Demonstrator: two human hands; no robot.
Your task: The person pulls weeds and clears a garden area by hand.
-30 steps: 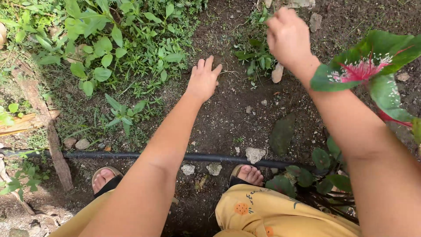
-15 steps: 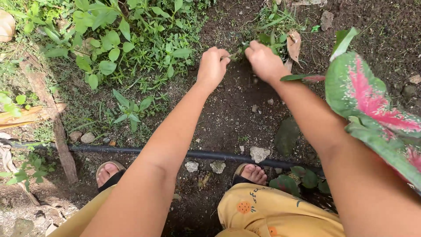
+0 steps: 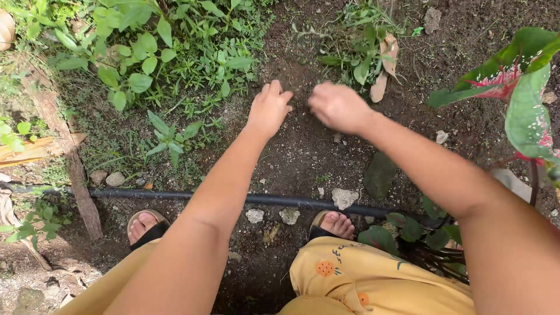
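My left hand: fist opened, fingers now spread, lowered onto bare soil. My right hand: drawn back from weed clump, now beside left.

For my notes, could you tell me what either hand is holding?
Nothing visible: the left hand rests open on bare soil; the right hand is blurred, curled.
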